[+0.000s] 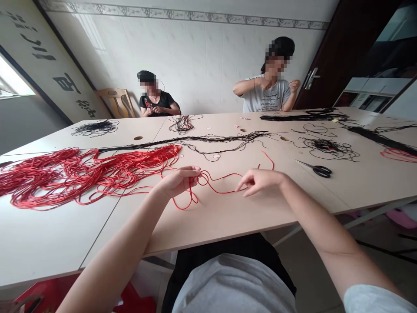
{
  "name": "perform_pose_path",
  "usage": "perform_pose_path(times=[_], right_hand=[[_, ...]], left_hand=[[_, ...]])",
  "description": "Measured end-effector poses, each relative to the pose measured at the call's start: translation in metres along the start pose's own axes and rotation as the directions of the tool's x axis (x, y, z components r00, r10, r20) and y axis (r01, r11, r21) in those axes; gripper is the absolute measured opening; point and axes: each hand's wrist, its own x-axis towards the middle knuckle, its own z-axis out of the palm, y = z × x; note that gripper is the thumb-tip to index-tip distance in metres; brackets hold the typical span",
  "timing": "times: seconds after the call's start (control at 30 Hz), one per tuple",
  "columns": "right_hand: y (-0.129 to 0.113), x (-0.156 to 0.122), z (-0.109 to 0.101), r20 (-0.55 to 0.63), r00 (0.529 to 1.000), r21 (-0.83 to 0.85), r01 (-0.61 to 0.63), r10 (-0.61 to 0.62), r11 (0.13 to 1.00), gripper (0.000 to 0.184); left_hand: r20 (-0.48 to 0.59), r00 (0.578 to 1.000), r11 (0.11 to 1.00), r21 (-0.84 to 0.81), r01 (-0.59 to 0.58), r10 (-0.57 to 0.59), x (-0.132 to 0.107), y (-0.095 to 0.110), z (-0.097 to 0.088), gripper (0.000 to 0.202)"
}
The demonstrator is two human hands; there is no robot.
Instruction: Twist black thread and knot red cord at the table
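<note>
The left hand [180, 181] is curled shut on a loop of red cord [221, 192] at lower centre. The right hand [259, 181] reaches it — contact unclear, grip impossible to tell — with a red cord heap [65, 174] at left.

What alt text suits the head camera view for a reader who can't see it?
A person's left hand holds a thin red cord looped on a beige table, the right hand close beside it. A tangled heap of red cord, black cord and black-handled scissors lie nearby; a person and another sit opposite.
</note>
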Motion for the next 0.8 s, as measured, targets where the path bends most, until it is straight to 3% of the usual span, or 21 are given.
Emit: perform_pose_path(times=[0.07,0.17,0.3,0.47,0.57,0.73,0.8], right_hand=[[-0.011,0.018,0.017,-0.249,0.968,-0.139,-0.037,0.001,0.990,0.041],[-0.019,0.039,0.037,-0.420,0.908,-0.216,-0.108,0.008,0.970,0.032],[-0.020,0.043,0.046,-0.420,0.907,-0.242,-0.081,-0.030,0.967,0.005],[-0.013,0.036,0.037,-0.480,0.877,-0.183,-0.125,0.022,0.975,0.008],[0.001,0.036,0.028,-0.552,0.828,-0.137,-0.204,0.096,0.969,0.015],[0.033,0.034,0.010,-0.697,0.682,-0.070,-0.368,0.218,0.927,0.014],[0.039,0.035,0.006,-0.725,0.645,-0.049,-0.396,0.240,0.917,0.016]], left_hand=[[0.000,1.000,1.000,0.002,-0.001,0.001,0.000,0.000,0.000,0.010],[0.001,1.000,1.000,0.001,-0.001,0.001,0.000,0.000,0.000,0.011],[0.007,1.000,1.000,-0.001,-0.002,0.002,0.000,-0.002,-0.003,0.011],[0.015,1.000,1.000,0.005,-0.011,0.011,0.001,-0.002,-0.003,0.011],[0.018,1.000,1.000,0.007,-0.005,0.005,0.001,-0.002,-0.002,0.010],[0.007,1.000,1.000,-0.005,-0.004,0.004,0.001,-0.003,-0.002,0.011],[0.005,1.000,1.000,-0.009,-0.011,0.011,0.001,-0.003,-0.003,0.011]])
